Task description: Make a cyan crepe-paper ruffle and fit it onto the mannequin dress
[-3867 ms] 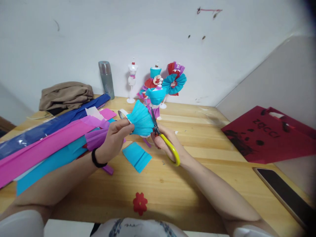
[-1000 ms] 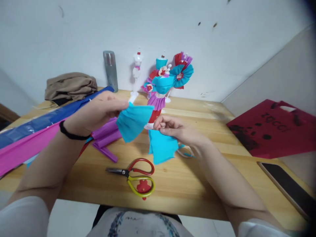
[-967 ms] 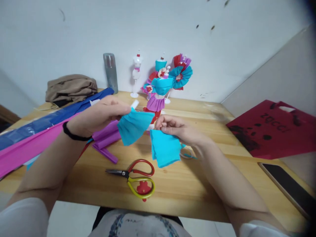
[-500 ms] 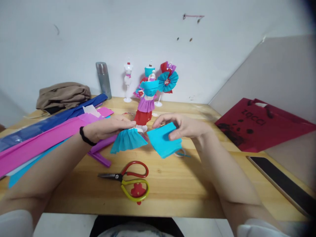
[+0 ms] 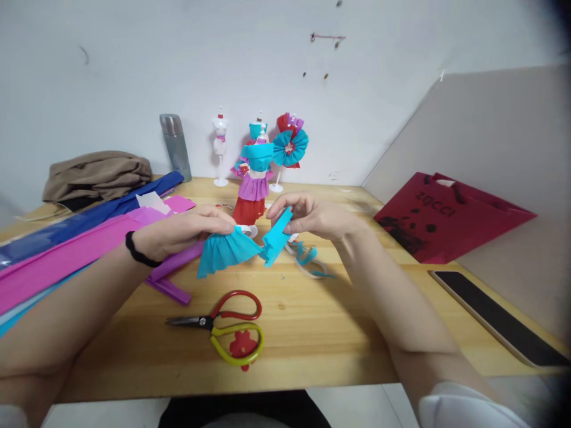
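My left hand [image 5: 191,229] pinches the gathered top of a pleated turquoise crepe paper piece [image 5: 228,254], which fans out below the fingers. Between the thumb and fingers of my right hand [image 5: 310,217] is a narrow folded turquoise paper [image 5: 275,239], its lower end close to the fan's right edge; I cannot tell whether the two are joined. Just behind the hands stands a small dress form [image 5: 255,190] in a turquoise top, purple ruffle and red skirt. Scissors [image 5: 218,324] with one red and one yellow handle lie below, a red paper flower [image 5: 243,343] inside the yellow loop.
Pink paper [image 5: 89,238] and blue paper [image 5: 111,205] lie at left, before a brown cloth [image 5: 98,175] and a flask [image 5: 175,145]. More dress forms [image 5: 220,145] line the wall. Turquoise scraps [image 5: 307,255], a phone [image 5: 497,318] and a red bag [image 5: 446,220] are at right.
The paper in my right hand has turned from a broad face to a narrow edge and come closer to the fan. Turquoise scraps behind it now show. The whole view has shifted slightly.
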